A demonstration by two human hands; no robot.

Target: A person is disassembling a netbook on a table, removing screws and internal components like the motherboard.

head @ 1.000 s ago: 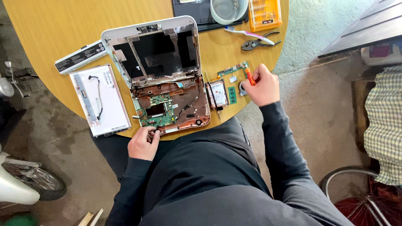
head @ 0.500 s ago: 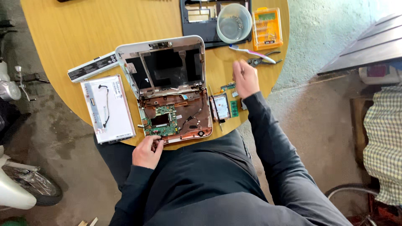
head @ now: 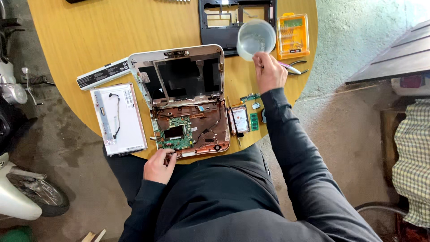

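While my left hand [head: 157,166] rests at the near edge of the round wooden counter [head: 89,36], its fingers curl loosely against the front lip of the opened laptop [head: 183,98]; I cannot tell whether they pinch anything. That laptop is a white plastic shell with its keyboard and screen stripped out: the upright lid is a dark hollow frame, and the base shows copper-brown metal and a small green board [head: 177,134] just beyond my fingertips.

My right hand [head: 268,71] is stretched far forward, arm nearly straight in a dark sleeve, fist closed around a thin tool whose shape I cannot make out. Its knuckles sit just under a round translucent cup [head: 256,39], touching or almost touching the rim. Just right of the hand lie pliers [head: 295,68] with pale handles, and beyond them an orange bit case [head: 292,36], flat and rectangular. Behind the cup lies a black plastic bezel [head: 237,18].

Beside the laptop's right edge, under my forearm, sit a silvery drive [head: 238,120], a green memory stick [head: 254,122] and a small circuit strip [head: 249,97]. To the left lie a flat white panel [head: 118,118] with a thin black cable across it, and a long pale battery [head: 103,74], well apart from both hands.
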